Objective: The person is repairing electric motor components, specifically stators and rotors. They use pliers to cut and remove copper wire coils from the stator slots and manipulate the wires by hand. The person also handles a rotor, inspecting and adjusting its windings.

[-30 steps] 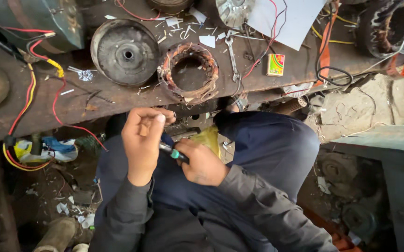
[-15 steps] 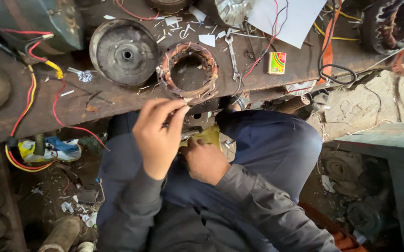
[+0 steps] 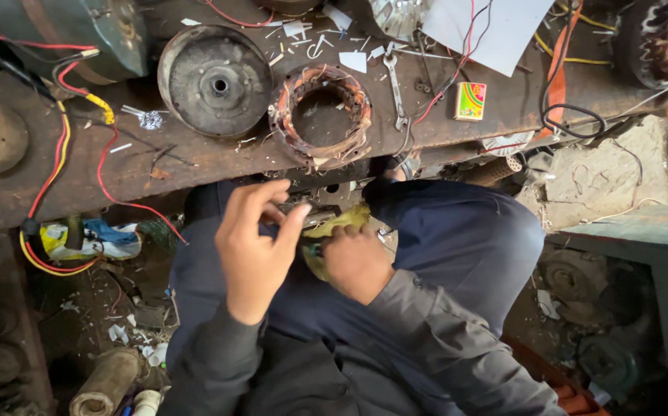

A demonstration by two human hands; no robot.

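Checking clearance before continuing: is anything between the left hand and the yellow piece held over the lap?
Nothing visible. The left hand has its thumb tip right by the yellow piece, which the right hand grips from below. Actual contact is unclear.

A crumpled yellow-green sheet (image 3: 339, 223) sits mid-frame, pinched over the lap. A small green-tipped tool (image 3: 314, 249) pokes out just beneath it, mostly hidden.

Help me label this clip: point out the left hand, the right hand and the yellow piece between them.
left hand (image 3: 253, 250), head view, back of the hand.
right hand (image 3: 357, 262), head view, knuckles.
yellow piece (image 3: 341, 221), head view, upper edge above the right hand.
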